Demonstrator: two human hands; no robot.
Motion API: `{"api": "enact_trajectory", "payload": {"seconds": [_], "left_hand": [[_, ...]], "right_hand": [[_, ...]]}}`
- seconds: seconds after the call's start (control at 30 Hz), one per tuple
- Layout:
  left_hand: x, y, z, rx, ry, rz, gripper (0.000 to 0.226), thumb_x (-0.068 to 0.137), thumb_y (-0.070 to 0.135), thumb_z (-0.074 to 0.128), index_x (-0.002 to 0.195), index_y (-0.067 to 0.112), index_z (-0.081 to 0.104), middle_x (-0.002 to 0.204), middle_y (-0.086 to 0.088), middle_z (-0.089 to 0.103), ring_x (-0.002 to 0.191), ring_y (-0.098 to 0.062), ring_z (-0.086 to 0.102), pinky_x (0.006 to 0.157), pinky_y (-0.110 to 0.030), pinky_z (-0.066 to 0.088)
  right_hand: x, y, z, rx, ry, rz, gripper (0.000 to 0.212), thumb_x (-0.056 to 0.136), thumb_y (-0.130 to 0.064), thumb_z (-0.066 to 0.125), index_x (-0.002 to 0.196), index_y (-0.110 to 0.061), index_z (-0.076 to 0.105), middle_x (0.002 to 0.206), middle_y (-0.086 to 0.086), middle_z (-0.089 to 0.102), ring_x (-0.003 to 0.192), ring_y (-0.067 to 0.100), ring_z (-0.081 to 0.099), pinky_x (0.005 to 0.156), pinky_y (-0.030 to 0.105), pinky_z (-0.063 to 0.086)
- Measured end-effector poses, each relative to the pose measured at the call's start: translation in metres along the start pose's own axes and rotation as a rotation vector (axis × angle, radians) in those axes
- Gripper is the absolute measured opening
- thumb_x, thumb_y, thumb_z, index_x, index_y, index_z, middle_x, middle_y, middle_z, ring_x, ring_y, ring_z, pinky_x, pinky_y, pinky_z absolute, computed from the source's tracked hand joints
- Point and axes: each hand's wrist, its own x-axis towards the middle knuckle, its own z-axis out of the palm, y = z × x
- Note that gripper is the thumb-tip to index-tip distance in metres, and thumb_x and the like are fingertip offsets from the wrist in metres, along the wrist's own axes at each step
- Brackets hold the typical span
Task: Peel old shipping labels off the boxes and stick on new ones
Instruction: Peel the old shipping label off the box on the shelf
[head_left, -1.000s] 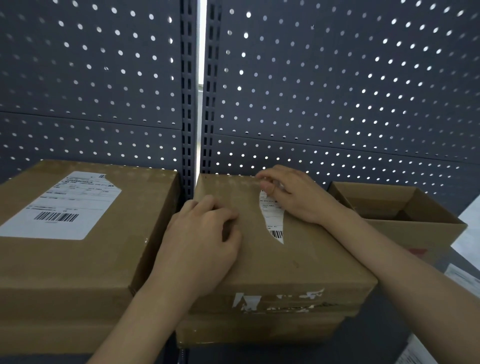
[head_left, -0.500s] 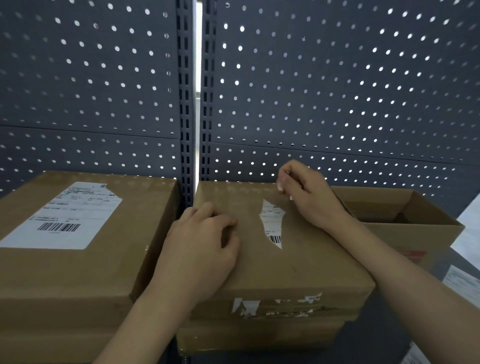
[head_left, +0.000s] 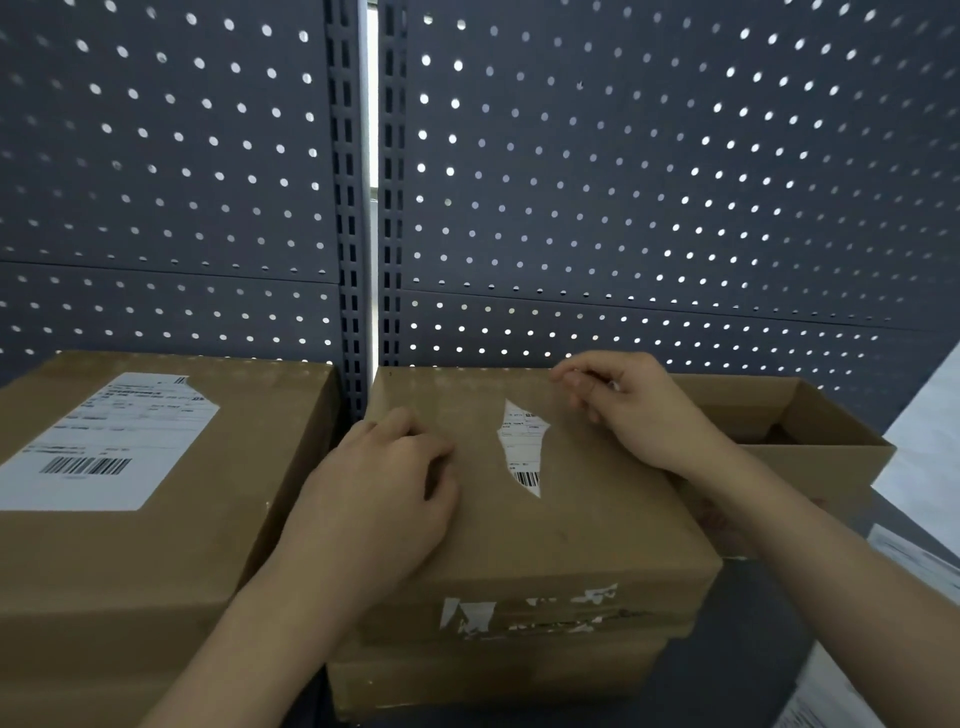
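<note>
A grey pegboard wall (head_left: 649, 182) stands behind the dark shelf (head_left: 748, 623). The torn label (head_left: 522, 447) sits at the centre of the middle box (head_left: 571, 535). The left hand (head_left: 379, 499) rests on the box top near its left edge, fingers half bent. The right hand (head_left: 628, 410) is at the far edge with fingertips pinched; I cannot tell if they hold something.

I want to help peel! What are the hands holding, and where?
The left hand rests on the middle box. The right hand pinches its fingertips together; whether on anything, I cannot tell.
</note>
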Motion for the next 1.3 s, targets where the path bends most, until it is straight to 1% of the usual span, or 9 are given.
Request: {"api": "enact_trajectory", "payload": {"seconds": [0.13, 0.23, 0.3, 0.43, 0.5, 0.6, 0.77, 1.0, 1.3], "left_hand": [[0.005, 0.006, 0.0, 0.036, 0.019, -0.017, 0.032, 0.095, 0.045, 0.041, 0.117, 0.034, 0.063, 0.109, 0.015, 0.054, 0.097, -0.008, 0.048, 0.081, -0.028, 0.05], [0.001, 0.011, 0.006, 0.085, 0.075, -0.021, 0.031, 0.094, 0.045, 0.039, 0.11, 0.03, 0.061, 0.104, 0.012, 0.052, 0.089, -0.012, 0.045, 0.079, -0.031, 0.048], [-0.001, 0.01, 0.007, 0.057, 0.087, -0.038, 0.029, 0.094, 0.045, 0.039, 0.109, 0.031, 0.059, 0.103, 0.013, 0.05, 0.09, -0.011, 0.043, 0.08, -0.031, 0.047], [-0.002, 0.008, 0.007, 0.033, 0.092, -0.046, 0.028, 0.094, 0.047, 0.037, 0.109, 0.034, 0.057, 0.102, 0.015, 0.049, 0.092, -0.01, 0.042, 0.083, -0.032, 0.046], [-0.002, 0.009, 0.007, 0.027, 0.091, -0.051, 0.029, 0.094, 0.047, 0.037, 0.109, 0.034, 0.057, 0.103, 0.015, 0.049, 0.092, -0.01, 0.041, 0.083, -0.032, 0.046], [-0.001, 0.009, 0.007, 0.032, 0.088, -0.053, 0.03, 0.093, 0.048, 0.037, 0.111, 0.034, 0.057, 0.105, 0.014, 0.048, 0.094, -0.01, 0.042, 0.084, -0.031, 0.045], [-0.001, 0.009, 0.007, 0.03, 0.091, -0.062, 0.032, 0.094, 0.048, 0.037, 0.114, 0.033, 0.057, 0.108, 0.012, 0.047, 0.096, -0.01, 0.042, 0.087, -0.032, 0.045], [-0.002, 0.008, 0.009, 0.029, 0.115, -0.051, 0.031, 0.094, 0.047, 0.038, 0.111, 0.032, 0.06, 0.105, 0.013, 0.048, 0.092, -0.01, 0.042, 0.084, -0.031, 0.044], [-0.003, 0.007, 0.009, 0.018, 0.121, -0.049, 0.032, 0.094, 0.047, 0.038, 0.112, 0.033, 0.06, 0.105, 0.014, 0.048, 0.093, -0.009, 0.042, 0.085, -0.031, 0.044]], "right_hand": [[0.002, -0.001, -0.003, -0.072, -0.028, 0.052, 0.018, 0.1, -0.029, 0.052, 0.089, -0.027, 0.067, 0.069, -0.013, 0.058, 0.054, 0.0, 0.044, 0.061, 0.026, 0.036], [0.008, -0.006, -0.001, -0.132, -0.055, 0.074, 0.028, 0.094, -0.044, 0.059, 0.075, -0.025, 0.062, 0.058, -0.01, 0.048, 0.052, 0.003, 0.039, 0.056, 0.028, 0.036], [0.014, -0.008, 0.003, -0.186, -0.069, 0.064, 0.027, 0.096, -0.039, 0.057, 0.073, -0.026, 0.06, 0.056, -0.01, 0.049, 0.05, 0.003, 0.041, 0.057, 0.029, 0.039], [0.028, -0.012, 0.011, -0.295, -0.176, 0.019, 0.017, 0.098, -0.024, 0.053, 0.088, -0.028, 0.066, 0.068, -0.011, 0.063, 0.063, 0.0, 0.054, 0.069, 0.031, 0.049], [0.033, -0.014, 0.015, -0.347, -0.247, -0.017, 0.015, 0.097, -0.026, 0.052, 0.091, -0.03, 0.065, 0.075, -0.012, 0.065, 0.074, 0.002, 0.059, 0.075, 0.035, 0.052], [0.041, -0.015, 0.02, -0.454, -0.313, -0.036, 0.012, 0.097, -0.029, 0.052, 0.097, -0.03, 0.064, 0.082, -0.014, 0.063, 0.081, 0.004, 0.057, 0.08, 0.038, 0.051], [0.042, -0.012, 0.028, -0.594, -0.252, -0.09, 0.016, 0.099, -0.03, 0.048, 0.102, -0.026, 0.063, 0.093, -0.009, 0.067, 0.092, 0.017, 0.059, 0.082, 0.039, 0.049], [0.032, -0.007, 0.037, -0.724, -0.22, -0.178, 0.02, 0.101, -0.032, 0.036, 0.104, -0.025, 0.055, 0.101, -0.007, 0.061, 0.094, 0.023, 0.06, 0.079, 0.043, 0.05], [0.031, -0.01, 0.038, -0.78, -0.245, -0.186, 0.019, 0.103, -0.029, 0.036, 0.104, -0.023, 0.054, 0.1, -0.006, 0.06, 0.09, 0.025, 0.06, 0.076, 0.042, 0.05]]}}
